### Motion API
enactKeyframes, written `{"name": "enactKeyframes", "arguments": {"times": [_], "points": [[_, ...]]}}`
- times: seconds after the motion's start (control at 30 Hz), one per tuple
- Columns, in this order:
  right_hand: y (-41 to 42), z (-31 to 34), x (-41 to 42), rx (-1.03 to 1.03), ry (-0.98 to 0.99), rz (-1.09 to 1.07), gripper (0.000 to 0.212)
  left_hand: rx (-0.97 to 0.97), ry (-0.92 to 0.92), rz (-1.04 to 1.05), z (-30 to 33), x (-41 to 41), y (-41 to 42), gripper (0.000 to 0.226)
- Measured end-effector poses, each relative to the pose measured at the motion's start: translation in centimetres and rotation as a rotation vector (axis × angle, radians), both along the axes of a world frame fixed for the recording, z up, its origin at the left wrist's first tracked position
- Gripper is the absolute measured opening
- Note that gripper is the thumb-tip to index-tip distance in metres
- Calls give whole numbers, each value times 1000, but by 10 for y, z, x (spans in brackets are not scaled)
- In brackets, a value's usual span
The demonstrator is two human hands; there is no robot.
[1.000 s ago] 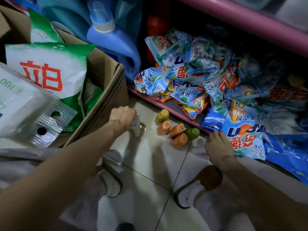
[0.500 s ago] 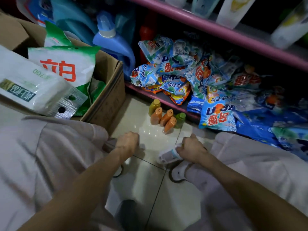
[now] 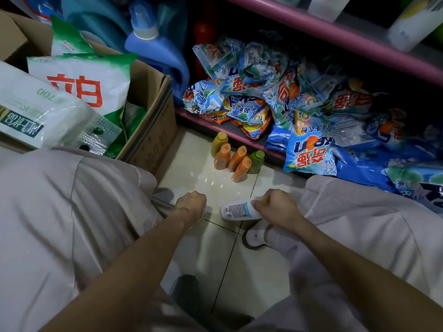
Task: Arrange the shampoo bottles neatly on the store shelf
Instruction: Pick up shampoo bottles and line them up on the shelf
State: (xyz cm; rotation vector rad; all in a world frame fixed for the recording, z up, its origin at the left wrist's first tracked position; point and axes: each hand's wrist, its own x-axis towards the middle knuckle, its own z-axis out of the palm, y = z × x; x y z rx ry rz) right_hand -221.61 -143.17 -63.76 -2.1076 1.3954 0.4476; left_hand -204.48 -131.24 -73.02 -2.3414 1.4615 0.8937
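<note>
Tiled floor [image 3: 191, 173], right hand [image 3: 275, 207] gripping white bottle [image 3: 237, 209]

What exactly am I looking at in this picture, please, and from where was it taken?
There is no machine here: a camera on a person's head looks down at their two bare hands as they crouch by a store shelf. The right hand grips a white bottle lying sideways just above the tiled floor. The left hand is curled; whether it holds anything is hidden. Small orange and green bottles stand on the floor, detergent bags spill from the bottom shelf, and a cardboard box sits left.
</note>
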Motion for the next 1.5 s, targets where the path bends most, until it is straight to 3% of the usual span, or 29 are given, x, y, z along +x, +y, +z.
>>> {"name": "enactKeyframes", "arguments": {"times": [0.23, 0.27, 0.33, 0.4, 0.43, 0.53, 0.6, 0.8, 0.97, 1.2, 1.37, 1.43, 1.5], "points": [[2, 12, 1, -36, -82, -68, 36, -8, 112, 54, 10, 1, 3, 29], [2, 15, 1, -16, -115, -106, 34, -7, 137, 66, 13, 0, 2, 35], [1, 26, 3, 15, -196, -198, 29, -13, 219, 80, 20, -3, 0, 69], [-2, 43, 5, 105, -323, -325, 26, -138, 276, 28, 34, -10, -6, 101], [-3, 52, 6, 202, -407, -413, 25, -261, 290, -1, 44, -16, -11, 104], [-5, 80, 5, 450, -591, -621, 26, -706, 380, 56, 76, -26, -23, 67], [-7, 93, 5, 547, -667, -672, 28, -817, 400, 77, 94, -21, -27, 46], [-7, 106, 12, 1057, -958, -759, 43, -541, 906, 380, 114, -13, -26, 25], [3, 102, 27, 987, -1030, -777, 26, -427, 1166, 459, 118, -15, -25, 17], [-3, 86, 57, 816, -870, -856, 27, -331, 1260, 571, 113, 2, -27, 15], [16, 38, 86, 741, -604, -855, 27, -323, 1111, 1103, 80, 37, -13, 30], [30, 7, 86, 552, -446, -581, 22, -379, 1080, 1318, 62, 48, -2, 32], [44, -25, 78, 313, -194, -1, 44, -430, 1056, 1465, 43, 53, 7, 23]]}}
